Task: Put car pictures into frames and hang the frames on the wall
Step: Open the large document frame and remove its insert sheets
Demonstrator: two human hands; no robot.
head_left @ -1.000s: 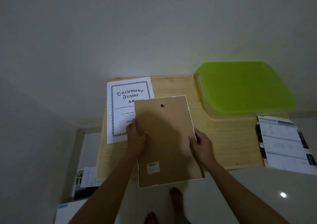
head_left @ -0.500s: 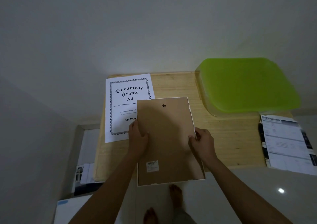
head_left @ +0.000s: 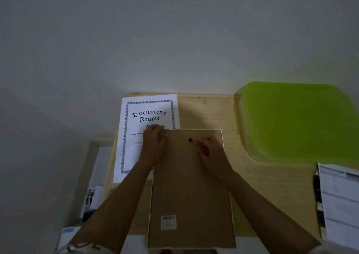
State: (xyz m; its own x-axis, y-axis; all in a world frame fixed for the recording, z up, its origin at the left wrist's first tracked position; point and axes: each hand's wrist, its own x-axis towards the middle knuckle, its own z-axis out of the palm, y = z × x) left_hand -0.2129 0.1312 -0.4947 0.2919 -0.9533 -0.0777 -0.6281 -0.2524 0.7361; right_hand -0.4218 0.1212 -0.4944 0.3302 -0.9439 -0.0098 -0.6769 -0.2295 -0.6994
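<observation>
A white picture frame [head_left: 191, 193] lies face down on the wooden table [head_left: 272, 185], its brown backing board up, with a small dark hanging hole near the top and a sticker near the bottom. My left hand [head_left: 154, 141] grips the frame's top left corner. My right hand [head_left: 210, 152] rests on the backing near the top right, fingers curled just right of the hole. A white "Document Frame A4" insert sheet [head_left: 136, 137] lies to the left, partly under my left hand and the frame.
A lime green plastic lid [head_left: 295, 119] sits on a container at the table's back right. Printed specification sheets [head_left: 340, 199] lie at the right edge. Boxes and papers [head_left: 91, 197] lie on the floor to the left. A plain wall rises behind the table.
Both hands slid up from the frame's side edges to its top: the left to the top left corner, the right onto the backing beside the hole. The view moved closer.
</observation>
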